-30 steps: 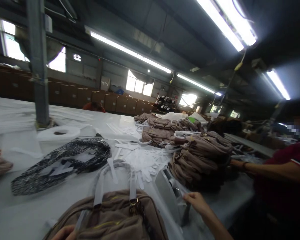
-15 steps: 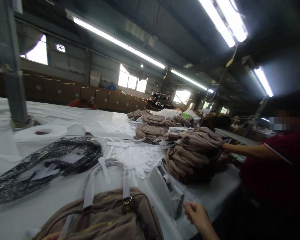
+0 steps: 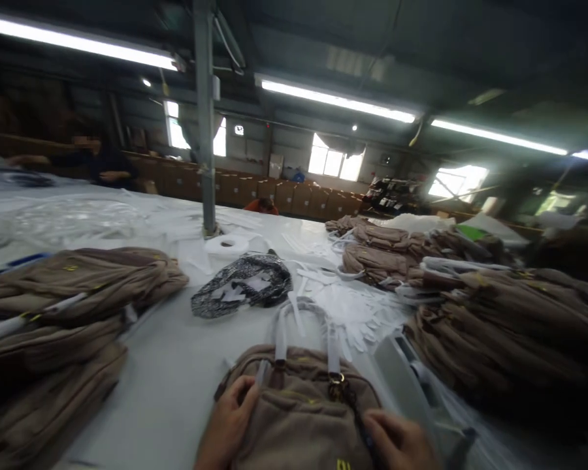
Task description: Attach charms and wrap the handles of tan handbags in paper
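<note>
Left hand (image 3: 236, 410) and right hand (image 3: 396, 438), both half-curled, flank the six-o'clock taupe zippered bag (image 3: 301, 427), likely steadying it; grip unclear.

Grey post (image 3: 206, 130) near the white table's (image 3: 151, 391) far edge, white roll (image 3: 213, 247) beside its foot, cardboard boxes (image 3: 298, 198) beyond that edge, person in orange (image 3: 253, 205) before them, strip lights (image 3: 338, 102) overhead

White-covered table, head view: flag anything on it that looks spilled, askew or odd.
The loose, flat white strips look untidy: they lie scattered at mixed angles across the white-covered table, beyond the brown fabric bag. I see no clear damage, though blur hides detail.
</note>
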Demonstrator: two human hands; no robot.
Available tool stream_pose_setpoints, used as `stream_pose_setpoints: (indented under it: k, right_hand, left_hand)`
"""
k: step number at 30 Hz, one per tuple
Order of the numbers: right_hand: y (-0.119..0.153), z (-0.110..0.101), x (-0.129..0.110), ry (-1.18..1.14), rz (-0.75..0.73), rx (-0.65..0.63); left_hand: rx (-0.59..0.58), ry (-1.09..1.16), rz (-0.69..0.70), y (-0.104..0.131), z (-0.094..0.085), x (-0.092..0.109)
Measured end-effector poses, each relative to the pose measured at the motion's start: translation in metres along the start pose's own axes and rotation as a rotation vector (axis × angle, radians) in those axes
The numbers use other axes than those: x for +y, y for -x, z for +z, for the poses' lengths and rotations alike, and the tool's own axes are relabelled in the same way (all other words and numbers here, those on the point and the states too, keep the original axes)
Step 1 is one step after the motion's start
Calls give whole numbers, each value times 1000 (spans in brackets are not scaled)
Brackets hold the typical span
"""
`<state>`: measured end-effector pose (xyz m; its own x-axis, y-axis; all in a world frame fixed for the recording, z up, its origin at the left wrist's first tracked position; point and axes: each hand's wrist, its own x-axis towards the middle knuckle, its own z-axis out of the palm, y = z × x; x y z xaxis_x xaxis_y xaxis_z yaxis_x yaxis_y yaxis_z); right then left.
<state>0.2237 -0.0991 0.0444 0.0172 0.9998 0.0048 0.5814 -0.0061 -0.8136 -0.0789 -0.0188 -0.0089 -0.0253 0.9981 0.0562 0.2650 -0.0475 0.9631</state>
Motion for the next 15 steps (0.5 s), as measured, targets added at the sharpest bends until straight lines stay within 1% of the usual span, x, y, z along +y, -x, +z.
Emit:
stream_pose_setpoints:
  k: [1,3,4,6,8,10,12,15]
  right_hand:
    - [-13,17,-25,14,-107,-14]
    - [-36,52,-65,21,-303,-99]
    - [-46,68,-79,20,-374,-142]
    - [-63,96,-94,18,-432,-215]
    - [-77,116,-97,41,-429,-248]
    - [-87,129,-93,95,-420,-249]
    - [-94,136,-88,156,-422,-237]
    - [-100,140,-84,200,-420,-226]
  left_hand:
    - [18,-3,3,2,1,2]
    - [41,-10,25,5,2,3]
    - [48,-14,38,6,3,3]
    - [51,-20,59,8,3,2]
    - [53,-27,64,8,3,3]
    - [59,-30,65,8,3,3]
    - [67,-28,68,8,3,3]
    - [71,-18,84,9,3,3]
